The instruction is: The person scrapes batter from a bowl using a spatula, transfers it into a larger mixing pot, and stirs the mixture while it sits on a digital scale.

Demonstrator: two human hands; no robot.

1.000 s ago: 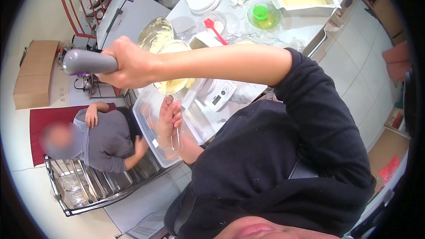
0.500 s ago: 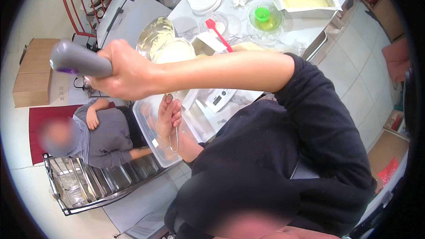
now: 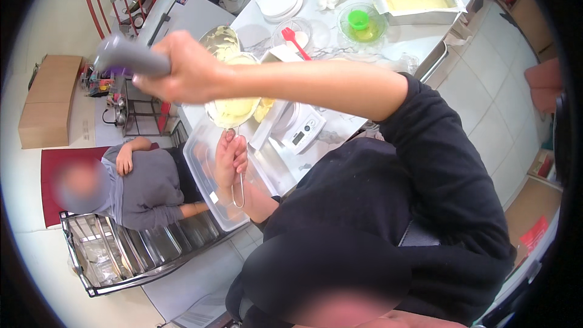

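Note:
My right hand (image 3: 185, 71), raised high across the view, is closed around a thick grey handle (image 3: 136, 56) with a purple patch. Whatever is at the other end of this tool is hidden by my hand and forearm. Lower down, my left hand (image 3: 231, 157) grips the looped wire handle of a sieve (image 3: 233, 126). Pale yellow batter or cream lies in the sieve, partly covered by my right forearm. Just beyond it a metal bowl (image 3: 209, 39) has pale cream smeared inside. Beside the sieve is a white container with yellow contents, also half covered.
A digital scale (image 3: 302, 133) stands on the marble table, by a clear plastic tub (image 3: 209, 146). Farther back are a red brush (image 3: 296, 44), a glass bowl (image 3: 378, 37) with a green cup, and a lined pan (image 3: 458, 13) of yellow batter. Another person (image 3: 149, 176) is at the left.
My right hand and the grey handle have moved up and to the right. More of the sieve shows below my forearm. My left hand stays nearly in place.

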